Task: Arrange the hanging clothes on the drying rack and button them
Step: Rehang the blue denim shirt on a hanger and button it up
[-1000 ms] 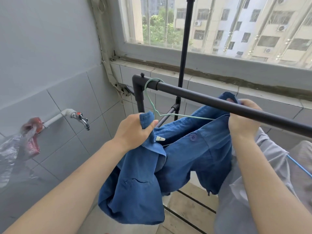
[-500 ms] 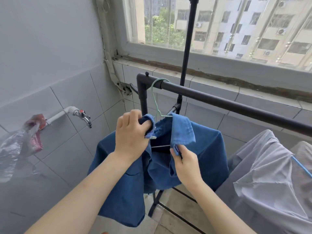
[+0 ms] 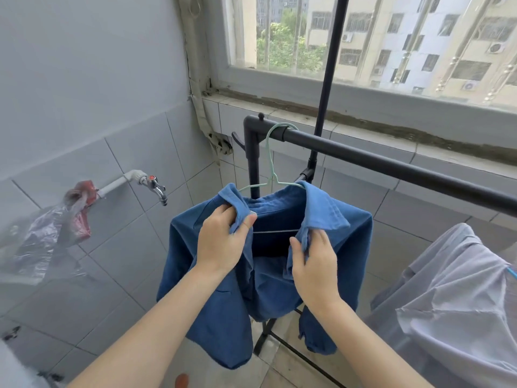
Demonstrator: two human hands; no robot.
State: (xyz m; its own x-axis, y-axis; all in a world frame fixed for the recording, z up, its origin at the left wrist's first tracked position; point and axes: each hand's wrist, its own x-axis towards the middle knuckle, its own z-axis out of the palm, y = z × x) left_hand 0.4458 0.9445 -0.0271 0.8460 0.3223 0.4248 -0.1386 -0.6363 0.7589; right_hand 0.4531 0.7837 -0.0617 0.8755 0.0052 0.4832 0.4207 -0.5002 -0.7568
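The blue shirt (image 3: 355, 231) hangs with its front open on a pale green hanger (image 3: 269, 163). The hanger's hook sits over the black rail (image 3: 391, 167) of the drying rack, close to the rail's left corner post. The left hand (image 3: 223, 242) grips one front edge just under the collar, fingers curled round the cloth. The right hand (image 3: 316, 264) pinches the other edge. A grey shirt (image 3: 453, 289) hangs below the rail toward its right end. Left of the rail, a tap (image 3: 153, 184) juts from the tiled wall, with a plastic bag (image 3: 53, 231) on its pipe.
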